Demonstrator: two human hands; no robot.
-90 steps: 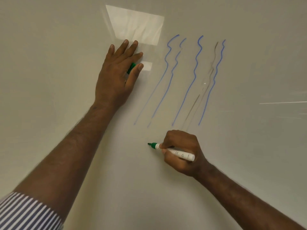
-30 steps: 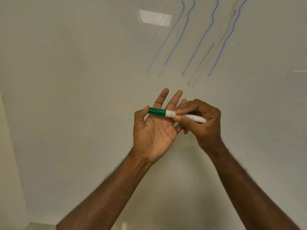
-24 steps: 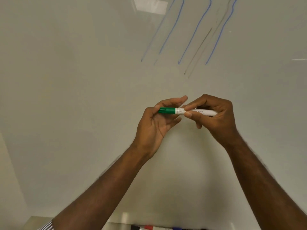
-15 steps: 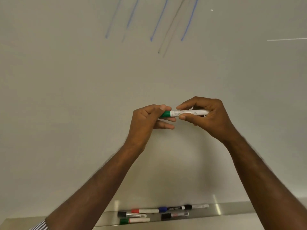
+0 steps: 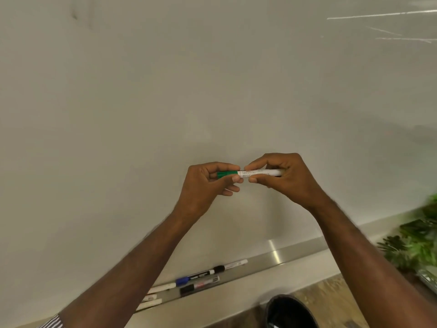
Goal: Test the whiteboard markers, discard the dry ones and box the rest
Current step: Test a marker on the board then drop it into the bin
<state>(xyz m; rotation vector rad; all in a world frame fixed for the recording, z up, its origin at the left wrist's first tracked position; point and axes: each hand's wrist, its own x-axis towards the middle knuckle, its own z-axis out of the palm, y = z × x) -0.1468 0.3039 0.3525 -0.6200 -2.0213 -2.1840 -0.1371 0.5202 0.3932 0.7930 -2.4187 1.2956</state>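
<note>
Both hands are raised before the whiteboard [image 5: 165, 102]. A green marker [image 5: 250, 173] is held level between them: its green cap [image 5: 227, 174] is pinched by the left hand [image 5: 208, 185], its white barrel by the right hand [image 5: 288, 178]. Below, spare markers [image 5: 201, 276] are laid along the tray [image 5: 279, 256].

Print on green marker [image 5: 250, 173] barrel illegible.

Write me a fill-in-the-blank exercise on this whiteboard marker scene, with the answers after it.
1. The cap on the marker held in both hands is ____.
2. The left hand pinches the marker's ____ end.
3. The spare markers lie on the ____ under the whiteboard.
4. The round bin at the bottom is ____ in colour.

Answers: green; capped; tray; black
</note>
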